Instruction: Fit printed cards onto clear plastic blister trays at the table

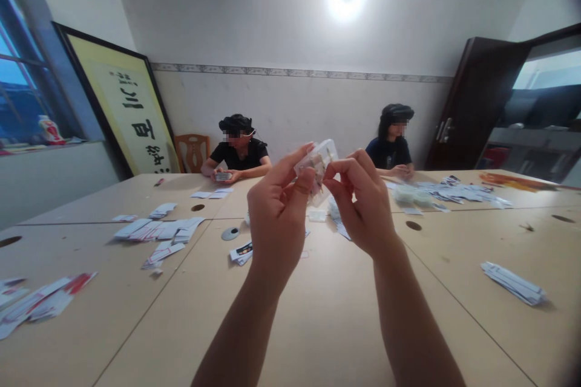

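Raised in front of me above the table, a small clear plastic case (327, 150) is tilted and gripped by my left hand (278, 211). Its thumb presses on the near face, with the fingers behind. Small gold-coloured pieces show on or inside the case, too small to name. My right hand (365, 202) meets the case's right side, thumb and forefinger pinched together at the gold pieces. What lies between those fingertips is hidden. Below and behind my hands, partly covered, a small stack of printed cards (241, 253) lies on the table (336, 314).
Piles of white paper slips (158, 230) lie at left, more (454, 188) at far right beside clear plastic cases (411, 195). A bundle of strips (515, 283) is at right. Two people (238, 154) sit across the table, one holding a small object. A grey cable-hole cover (230, 234) lies left of centre.
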Demonstrator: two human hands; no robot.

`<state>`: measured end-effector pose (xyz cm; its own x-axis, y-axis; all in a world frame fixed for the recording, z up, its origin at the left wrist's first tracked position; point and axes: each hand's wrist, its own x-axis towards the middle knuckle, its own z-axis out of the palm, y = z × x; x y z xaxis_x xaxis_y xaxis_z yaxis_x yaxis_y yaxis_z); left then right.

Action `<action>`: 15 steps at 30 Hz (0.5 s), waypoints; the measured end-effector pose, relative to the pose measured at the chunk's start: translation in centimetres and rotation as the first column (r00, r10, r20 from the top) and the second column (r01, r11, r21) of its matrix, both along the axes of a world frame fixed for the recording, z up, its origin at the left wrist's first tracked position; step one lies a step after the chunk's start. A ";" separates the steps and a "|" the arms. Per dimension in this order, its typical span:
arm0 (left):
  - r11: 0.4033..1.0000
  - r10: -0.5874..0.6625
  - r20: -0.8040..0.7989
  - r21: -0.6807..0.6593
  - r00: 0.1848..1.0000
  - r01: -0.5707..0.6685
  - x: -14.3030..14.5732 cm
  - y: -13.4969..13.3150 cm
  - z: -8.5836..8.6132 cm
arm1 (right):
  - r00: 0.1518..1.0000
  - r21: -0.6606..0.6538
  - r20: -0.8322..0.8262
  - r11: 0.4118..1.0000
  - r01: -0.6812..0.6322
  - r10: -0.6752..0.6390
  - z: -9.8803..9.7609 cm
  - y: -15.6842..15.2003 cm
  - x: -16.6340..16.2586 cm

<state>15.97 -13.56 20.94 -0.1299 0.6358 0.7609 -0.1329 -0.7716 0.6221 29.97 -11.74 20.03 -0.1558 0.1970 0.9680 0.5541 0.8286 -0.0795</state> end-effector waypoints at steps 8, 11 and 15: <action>0.998 -0.067 0.015 0.000 0.998 0.067 -0.1 -0.1 0.2 | 0.999 -0.002 -0.002 0.999 -0.049 0.049 0.0 0.1 0.1; 0.997 -0.072 0.015 -0.007 0.997 0.072 -0.2 0.0 0.2 | 0.998 -0.011 -0.010 0.998 -0.063 0.063 0.0 0.0 0.1; 0.999 -0.043 0.019 -0.028 0.999 0.043 -0.5 0.5 0.0 | 0.990 -0.035 -0.062 0.991 -0.129 0.127 0.1 -0.1 0.1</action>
<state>15.46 -13.03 20.98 -0.1156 0.6622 0.7404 -0.1771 -0.7472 0.6406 30.09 -11.82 20.10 -0.1242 0.2169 0.9683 0.4367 0.8882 -0.1430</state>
